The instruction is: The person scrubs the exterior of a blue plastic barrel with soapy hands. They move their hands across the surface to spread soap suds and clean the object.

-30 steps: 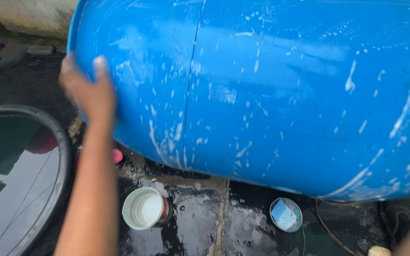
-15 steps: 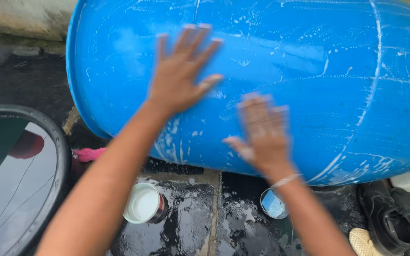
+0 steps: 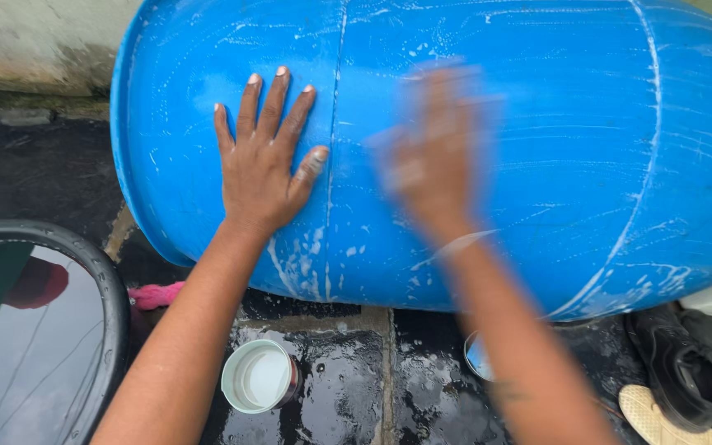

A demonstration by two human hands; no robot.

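A big blue plastic barrel [image 3: 578, 124] lies on its side on wet dark ground, streaked with white soap foam. My left hand [image 3: 264, 161] is pressed flat on its side near the left end, fingers spread, holding nothing. My right hand [image 3: 430, 156] is also against the barrel, a little to the right of the seam; it is blurred by motion, fingers spread, with nothing in it. A thin band sits on my right wrist.
A black tub of water [image 3: 113, 305] sits at lower left. A white-lidded round can [image 3: 259, 376] stands on the wet floor below the barrel, with a small tin [image 3: 475, 356] partly hidden behind my right forearm. A pink cloth [image 3: 154, 294], dark shoes [image 3: 686, 363] and a pale sandal [image 3: 661, 416] lie nearby.
My left hand slid left and down a little on the barrel. My right hand moved up the barrel's side. The barrel's seam has turned into view between my hands.
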